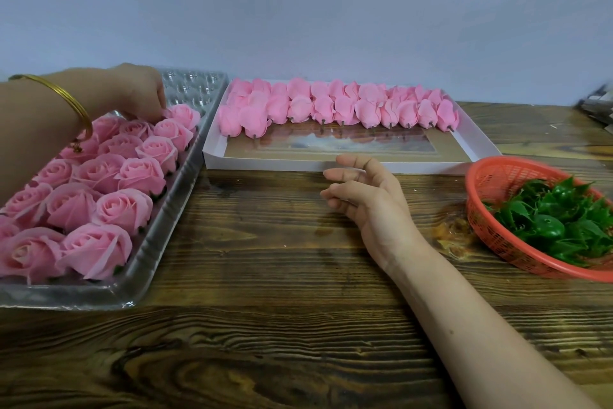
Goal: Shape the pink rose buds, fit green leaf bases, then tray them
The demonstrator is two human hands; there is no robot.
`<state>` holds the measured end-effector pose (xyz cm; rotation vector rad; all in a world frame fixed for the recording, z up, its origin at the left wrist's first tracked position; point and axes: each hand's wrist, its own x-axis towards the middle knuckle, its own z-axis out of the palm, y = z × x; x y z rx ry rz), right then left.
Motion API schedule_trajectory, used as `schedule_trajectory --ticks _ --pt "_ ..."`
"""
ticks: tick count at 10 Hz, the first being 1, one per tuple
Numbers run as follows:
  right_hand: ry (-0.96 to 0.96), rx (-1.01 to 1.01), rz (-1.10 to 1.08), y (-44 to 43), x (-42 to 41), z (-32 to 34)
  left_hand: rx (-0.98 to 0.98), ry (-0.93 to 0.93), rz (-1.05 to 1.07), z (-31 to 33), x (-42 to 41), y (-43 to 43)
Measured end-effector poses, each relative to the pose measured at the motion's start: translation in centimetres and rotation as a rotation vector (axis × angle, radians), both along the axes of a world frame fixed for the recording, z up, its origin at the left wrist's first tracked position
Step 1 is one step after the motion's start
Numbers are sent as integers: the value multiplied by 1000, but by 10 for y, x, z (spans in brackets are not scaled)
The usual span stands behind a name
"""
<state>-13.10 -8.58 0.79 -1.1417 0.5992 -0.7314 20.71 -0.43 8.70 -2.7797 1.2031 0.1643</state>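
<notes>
Traying step: left hand [139, 93] fingertips on finished pink fabric rose [184, 115] in clear plastic tray [146, 249], pinch unclear. Right hand [371, 203] relaxed, empty. Next: reach unshaped pink buds [331, 106] just beyond it.

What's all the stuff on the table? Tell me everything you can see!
Opened pink paper roses: many, pink, packed in rows in the left tray.
Clear plastic tray: one, see-through, on the left of the table.
Closed pink rose buds: many, pink with short dark stems, lined along the back of the white box.
Shallow white cardboard box: one, white, middle back.
Green plastic leaf bases: a heap, green, in the basket.
Round red plastic mesh basket: one, red, right edge.
Dark wooden table: one, brown, under everything.
Thin gold bangle: one, gold, on the left wrist.
Left hand: fingertips down on a rose at the tray's far end.
Right hand: fingers relaxed, empty, over the table.
</notes>
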Motion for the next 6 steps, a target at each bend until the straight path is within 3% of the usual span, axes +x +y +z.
schedule_trajectory --ticks 4,6 --pt "-22 -14 -27 0 -3 3 -38 -1 -11 -6 10 8" --pt "-156 0 -85 -5 -13 16 -89 75 45 1 11 13"
